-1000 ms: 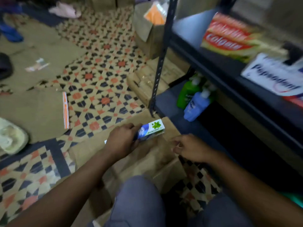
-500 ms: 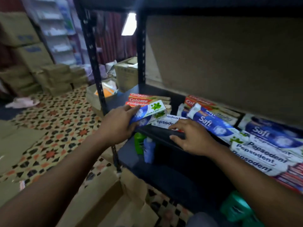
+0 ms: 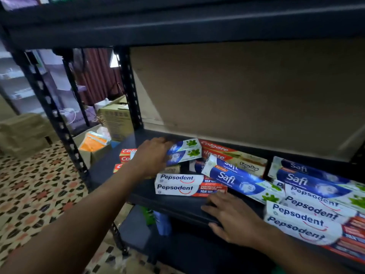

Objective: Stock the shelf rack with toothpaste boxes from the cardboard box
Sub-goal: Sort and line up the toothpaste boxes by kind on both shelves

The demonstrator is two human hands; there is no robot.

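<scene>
Quick tally, rough since logos repeat on every face. Looks like three Pepsodent boxes [image 3: 178, 186]: one by the shelf's [image 3: 167, 203] front edge, two at its right end. Two Safi boxes [image 3: 235, 180]. One leaf-print mint box [image 3: 185, 153]. Colgate boxes [image 3: 217, 150] in two piles, exact number unclear. Two bottles [image 3: 161, 222] on the lower shelf [image 3: 136, 232].

Shelf rack [image 3: 130, 91] uprights: punched metal, painted black, matt. Back panel [image 3: 237, 91] at 12 o'clock is read as brown board, matt, scuffed. Mint toothpaste box [image 3: 184, 153], Pepsodent box [image 3: 181, 184] and Safi box [image 3: 237, 179] are noted as glossy printed paperboard. Floor tiles [image 3: 39, 184] at 8 o'clock are seen smooth, faintly shiny. Curtain [image 3: 98, 76] at 10 o'clock is taken as pleated cloth. Carton [image 3: 116, 119] at 9 o'clock: plain matt cardboard.
</scene>
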